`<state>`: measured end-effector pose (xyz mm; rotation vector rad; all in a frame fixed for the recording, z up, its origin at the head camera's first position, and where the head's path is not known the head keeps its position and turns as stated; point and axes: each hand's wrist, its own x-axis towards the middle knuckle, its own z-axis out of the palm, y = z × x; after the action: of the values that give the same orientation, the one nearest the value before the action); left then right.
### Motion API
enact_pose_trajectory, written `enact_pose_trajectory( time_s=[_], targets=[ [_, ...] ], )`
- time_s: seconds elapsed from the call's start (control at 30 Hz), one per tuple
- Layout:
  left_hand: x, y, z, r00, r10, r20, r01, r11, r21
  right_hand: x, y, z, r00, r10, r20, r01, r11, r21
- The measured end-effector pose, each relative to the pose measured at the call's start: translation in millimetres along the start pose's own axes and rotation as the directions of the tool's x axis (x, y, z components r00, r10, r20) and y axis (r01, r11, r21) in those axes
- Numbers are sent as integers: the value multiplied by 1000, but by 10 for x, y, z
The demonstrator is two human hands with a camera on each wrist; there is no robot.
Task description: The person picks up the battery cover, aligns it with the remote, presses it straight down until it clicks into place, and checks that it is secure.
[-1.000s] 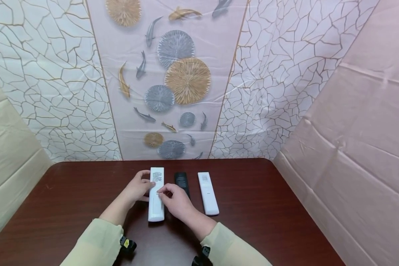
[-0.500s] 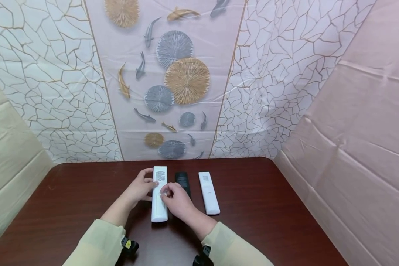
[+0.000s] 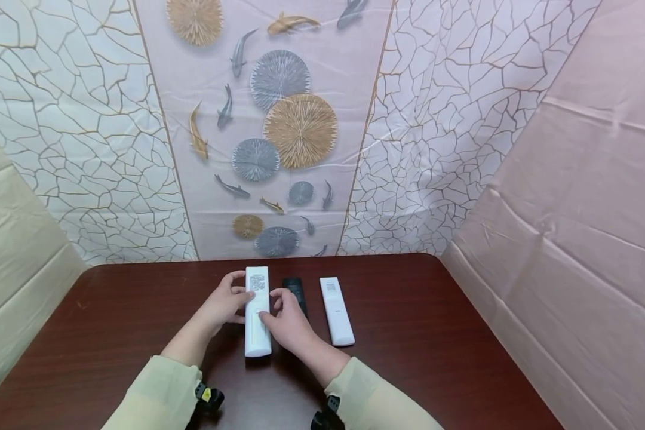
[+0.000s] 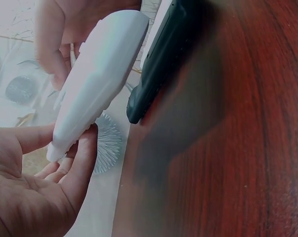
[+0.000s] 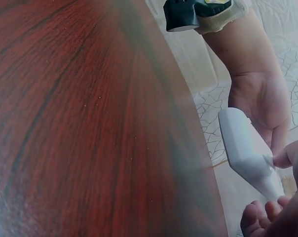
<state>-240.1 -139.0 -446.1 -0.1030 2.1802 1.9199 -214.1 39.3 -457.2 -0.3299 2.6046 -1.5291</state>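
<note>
A white remote control (image 3: 257,334) is held upright over the table, its labelled back toward me. My left hand (image 3: 227,303) grips it from the left side, thumb on the back; in the left wrist view its fingers curl under the remote's far part. My right hand (image 3: 292,322) rests its thumb on the middle of the remote's back. The index finger of that hand is lifted beside the right edge, and the other fingers are loosely bent. The right wrist view shows the right thumb touching the white remote (image 5: 242,143), with fingertips near its far end.
Behind my right hand lies a black remote control (image 3: 294,289), partly covered by it. A second white remote (image 3: 337,312) lies to the right, label up. All are on the dark red wooden table (image 3: 435,358), with a patterned cloth (image 3: 301,239) behind its far edge.
The white remote and both hands have shifted slightly right. My right index finger, earlier together with the thumb on the remote's back, has lifted off to the right; the thumb stays.
</note>
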Motion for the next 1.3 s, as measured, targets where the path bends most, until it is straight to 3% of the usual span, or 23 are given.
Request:
enact_pose_trajectory(
  time_s=[0.13, 0.23, 0.4, 0.9, 1.3],
  targets=[
    [21, 1, -6, 1000, 2, 5, -2, 1000, -17, 9, -2, 5, 996, 84, 17, -86, 989, 118],
    [27, 10, -6, 1000, 3, 15, -2, 999, -32, 17, 0, 3, 986, 147, 75, -161, 961, 227],
    [18, 33, -8, 1000, 4, 13, -4, 999, -33, 32, 6, -2, 976, 164, 141, -202, 925, 323],
    [-16, 95, -2, 1000, 11, 1, -11, 999, -41, 24, -34, -12, 978, 175, 112, -202, 923, 327],
    [-8, 55, -31, 1000, -9, -4, 9, 999, -50, 25, -11, 22, 974, 188, 123, -219, 919, 328]
  ],
)
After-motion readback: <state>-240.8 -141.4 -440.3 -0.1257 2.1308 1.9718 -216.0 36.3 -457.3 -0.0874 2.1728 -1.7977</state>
